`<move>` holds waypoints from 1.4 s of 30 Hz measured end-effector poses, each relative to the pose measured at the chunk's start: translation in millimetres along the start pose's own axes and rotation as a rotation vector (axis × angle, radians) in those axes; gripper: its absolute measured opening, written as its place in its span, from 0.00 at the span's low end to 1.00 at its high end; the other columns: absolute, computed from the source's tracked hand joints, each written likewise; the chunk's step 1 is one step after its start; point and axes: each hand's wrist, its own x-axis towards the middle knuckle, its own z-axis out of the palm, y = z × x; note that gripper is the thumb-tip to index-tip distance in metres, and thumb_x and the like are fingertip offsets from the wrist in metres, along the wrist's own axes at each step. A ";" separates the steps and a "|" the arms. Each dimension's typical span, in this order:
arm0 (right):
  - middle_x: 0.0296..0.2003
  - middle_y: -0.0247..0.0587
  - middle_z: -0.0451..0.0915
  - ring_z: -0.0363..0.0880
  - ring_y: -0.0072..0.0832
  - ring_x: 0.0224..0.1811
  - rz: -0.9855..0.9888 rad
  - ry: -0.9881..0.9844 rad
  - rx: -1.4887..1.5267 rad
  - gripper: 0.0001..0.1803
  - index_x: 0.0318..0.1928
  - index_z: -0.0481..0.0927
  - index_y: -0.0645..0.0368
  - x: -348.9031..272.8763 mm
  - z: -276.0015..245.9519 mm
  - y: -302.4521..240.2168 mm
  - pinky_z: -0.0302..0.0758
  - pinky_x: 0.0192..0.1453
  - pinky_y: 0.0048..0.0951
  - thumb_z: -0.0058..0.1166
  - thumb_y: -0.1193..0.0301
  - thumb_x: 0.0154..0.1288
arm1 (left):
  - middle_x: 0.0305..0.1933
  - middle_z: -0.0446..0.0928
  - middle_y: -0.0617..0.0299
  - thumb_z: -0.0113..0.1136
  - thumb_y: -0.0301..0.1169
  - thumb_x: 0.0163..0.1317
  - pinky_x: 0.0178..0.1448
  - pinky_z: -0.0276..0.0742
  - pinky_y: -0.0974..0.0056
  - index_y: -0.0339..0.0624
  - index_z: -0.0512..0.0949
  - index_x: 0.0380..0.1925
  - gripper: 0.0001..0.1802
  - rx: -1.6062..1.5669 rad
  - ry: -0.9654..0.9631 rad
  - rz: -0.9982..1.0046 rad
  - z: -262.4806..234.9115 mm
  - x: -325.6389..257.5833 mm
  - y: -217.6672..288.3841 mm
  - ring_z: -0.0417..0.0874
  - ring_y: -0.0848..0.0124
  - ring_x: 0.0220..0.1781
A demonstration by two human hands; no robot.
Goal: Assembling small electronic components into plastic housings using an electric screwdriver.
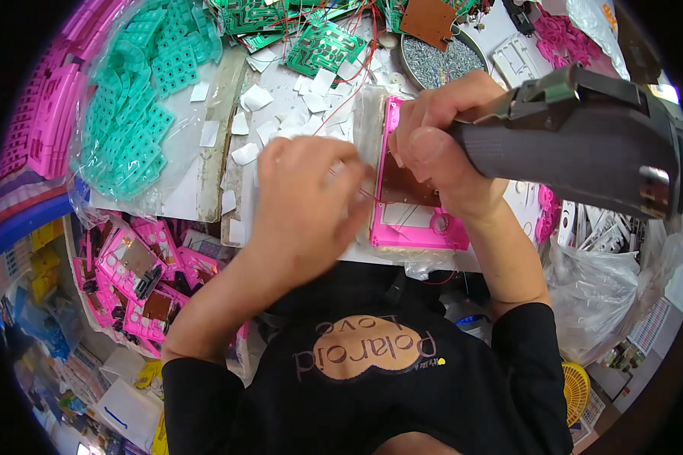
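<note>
A pink plastic casing (pixel 416 236) lies in front of me on a clear plastic-wrapped pad, with a brown circuit board (pixel 408 188) seated in it. My right hand (pixel 455 133) is closed around the front end of a dark grey power tool (pixel 584 148) that looks like an electric screwdriver. It is held over the upper part of the board, and the hand hides the tip. At the casing's left edge hovers my left hand (pixel 307 201), its fingers bent and smeared by motion. Thin red wires (pixel 376 199) run close to those fingertips; whether they are gripped is unclear.
White foam pieces (pixel 300 114) are scattered left of the casing. Green circuit boards (pixel 322 54) and a round tin of screws (pixel 444 64) stand behind. Turquoise keypads (pixel 129 129) fill a bag at left, above a box of pink assemblies (pixel 148 273). White parts (pixel 596 227) lie right.
</note>
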 end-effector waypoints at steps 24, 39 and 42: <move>0.32 0.47 0.85 0.85 0.34 0.27 0.463 -0.213 -0.398 0.08 0.41 0.84 0.63 -77.0 -31.1 -28.8 0.79 0.32 0.33 0.65 0.76 0.63 | 0.38 0.86 0.58 0.63 0.20 0.69 0.34 0.79 0.72 0.34 0.81 0.47 0.08 -0.957 -0.289 -0.705 15.3 -11.0 43.0 0.85 0.78 0.32; 0.28 0.45 0.83 0.85 0.37 0.29 0.562 -0.119 -0.430 0.06 0.36 0.82 0.65 -78.9 -24.2 -34.6 0.79 0.35 0.36 0.65 0.75 0.63 | 0.36 0.85 0.63 0.62 0.20 0.71 0.28 0.72 0.76 0.32 0.81 0.50 0.10 -0.692 -0.447 -0.593 11.8 -11.8 41.1 0.78 0.84 0.25; 0.29 0.46 0.83 0.85 0.37 0.29 0.575 -0.110 -0.431 0.06 0.36 0.82 0.65 -79.1 -23.5 -35.5 0.79 0.35 0.35 0.64 0.75 0.62 | 0.34 0.85 0.64 0.62 0.20 0.71 0.28 0.70 0.76 0.32 0.81 0.49 0.09 -0.655 -0.435 -0.572 13.5 -10.8 41.8 0.77 0.85 0.25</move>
